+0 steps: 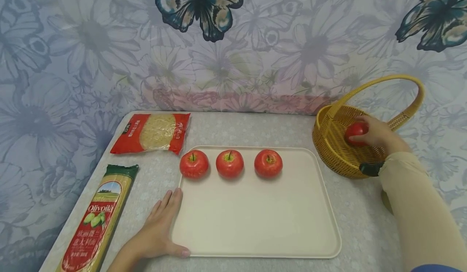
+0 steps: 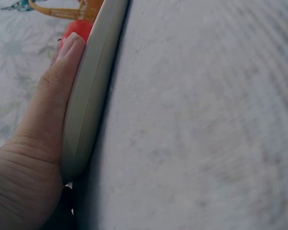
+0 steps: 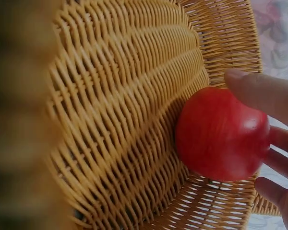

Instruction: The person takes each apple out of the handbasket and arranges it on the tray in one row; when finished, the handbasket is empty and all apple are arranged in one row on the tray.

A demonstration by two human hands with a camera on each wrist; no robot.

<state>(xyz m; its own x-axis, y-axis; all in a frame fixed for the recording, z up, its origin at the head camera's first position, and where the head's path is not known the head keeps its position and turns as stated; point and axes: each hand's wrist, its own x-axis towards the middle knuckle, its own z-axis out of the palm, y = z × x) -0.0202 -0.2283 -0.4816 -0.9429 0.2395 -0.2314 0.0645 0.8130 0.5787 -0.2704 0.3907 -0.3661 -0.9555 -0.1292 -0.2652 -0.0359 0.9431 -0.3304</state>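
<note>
In the head view, my right hand (image 1: pixel 379 134) reaches into a yellow wicker basket (image 1: pixel 328 158) and grips a red apple (image 1: pixel 356 132). The right wrist view has the apple (image 3: pixel 221 136) between thumb and fingers, close against the woven bottom. My left hand (image 1: pixel 157 227) lies spread at the left side of a cream tray (image 1: pixel 284 219). Its fingers touch the left edge and its thumb the front corner; in the left wrist view the thumb (image 2: pixel 53 91) runs straight along the tray's side. Three red apples stand in a row along the tray's back: left (image 1: pixel 194 164), middle (image 1: pixel 230 164) and right (image 1: pixel 268 163).
A red bag of pasta (image 1: pixel 157 132) lies at the back left of the table (image 1: pixel 233 130). Left of my left hand is a long pack of spaghetti (image 1: pixel 96 223). The basket's tall handle (image 1: pixel 397 77) arches above it. Patterned cloth (image 1: pixel 233 69) hangs behind the table.
</note>
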